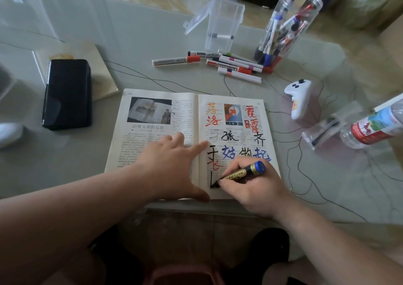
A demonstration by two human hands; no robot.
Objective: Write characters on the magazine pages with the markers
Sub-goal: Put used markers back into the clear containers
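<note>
Lying towards the left edge of the pale glass surface is a black rectangular case. Right of it, at the front edge, the open printed magazine is pressed flat by the left hand, fingers spread. The right hand clamps a black blue-ended marker, tip touching the right page.

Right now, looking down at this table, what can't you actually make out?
- Head view: the character being written; the right hand and black marker cover part of it.
- Printed text of the magazine: too small, partly under the left hand.
- The water bottle: cut off by the right edge.
- The markers in the clear jar: overlapping and blurred, uncountable.
</note>
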